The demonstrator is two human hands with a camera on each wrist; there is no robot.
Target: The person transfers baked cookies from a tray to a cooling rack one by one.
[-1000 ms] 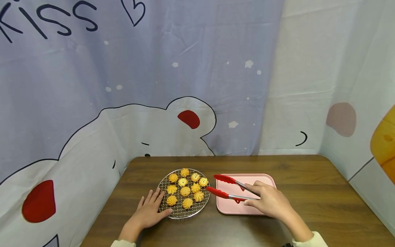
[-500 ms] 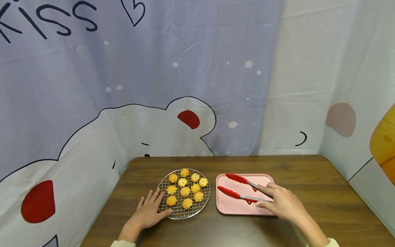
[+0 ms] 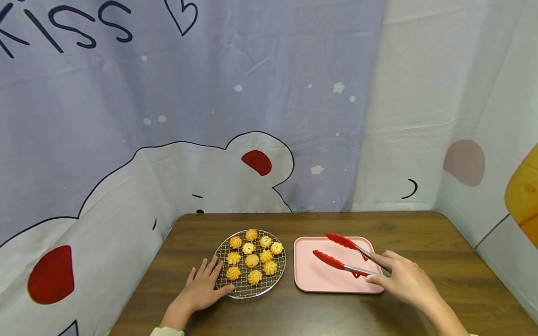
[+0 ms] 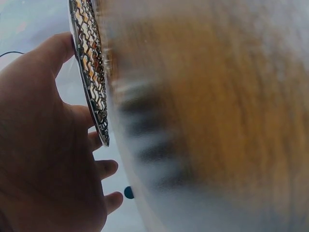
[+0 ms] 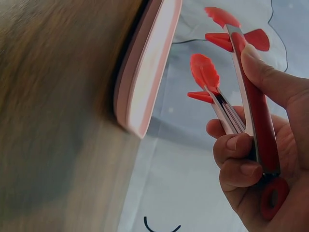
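My right hand (image 3: 405, 279) holds a pair of red-tipped metal tongs (image 3: 336, 260) above the pink tray (image 3: 304, 280). The tongs' arms are spread, with nothing between the tips. In the right wrist view, thumb and fingers wrap the red-backed handle of the tongs (image 5: 258, 111). At the left, my left hand (image 3: 201, 289) lies with spread fingers at the near left rim of a round wire rack (image 3: 245, 294). Several golden piped cookies (image 3: 252, 260) sit on that rack. The left wrist view shows the hand (image 4: 43, 130) touching the rack's edge (image 4: 91, 82), fingers fairly straight.
Rack and tray stand side by side on a brown wooden table (image 3: 269, 317), a narrow gap between them. A printed curtain (image 3: 260, 93) hangs behind the table's far edge and along its sides.
My right hand has moved right with the tongs, whose tips went from beside the rack to over the tray. My left hand, the rack and the cookies stay in place.
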